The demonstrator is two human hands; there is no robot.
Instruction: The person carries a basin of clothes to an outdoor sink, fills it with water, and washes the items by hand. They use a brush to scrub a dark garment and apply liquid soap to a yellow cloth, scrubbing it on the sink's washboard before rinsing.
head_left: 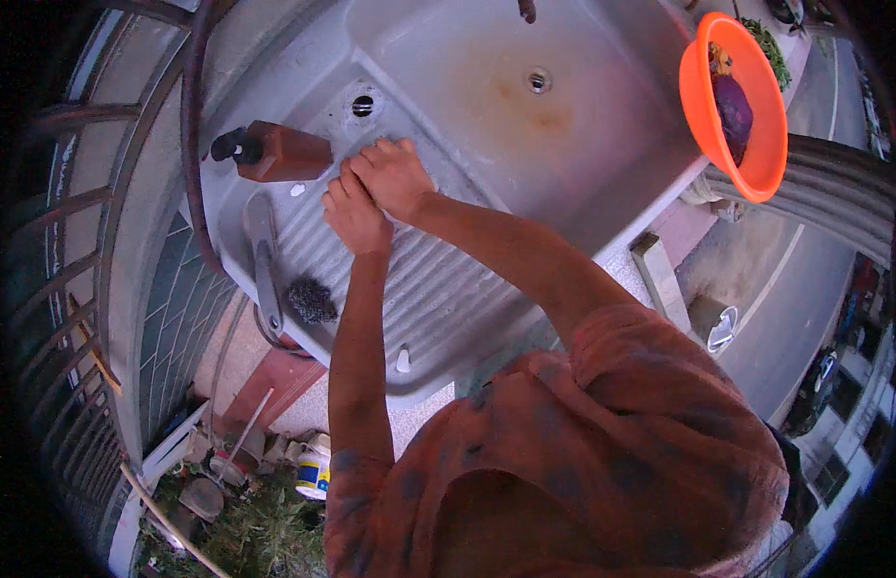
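Note:
My left hand [357,214] and my right hand [395,180] are pressed together over the ridged washboard part of a pale laundry sink [602,144]. The fingers of both look curled and partly overlap, and whatever lies in or under them is hidden. Just left of them a brown pump bottle [289,154] with a black top lies tilted or on its side; which, I cannot tell. A small white piece [298,190] is near the bottle. Along the left rim rests a long grey-handled tool [263,246]. A dark scouring pad [311,300] sits beside my left forearm.
An orange basin [693,96] holding purple cloth stands at the sink's right edge. The sink has a small drain [362,106] and a larger one [538,81]. A metal railing [120,193] runs along the left. Plants [284,520] and a white bucket [314,472] are below.

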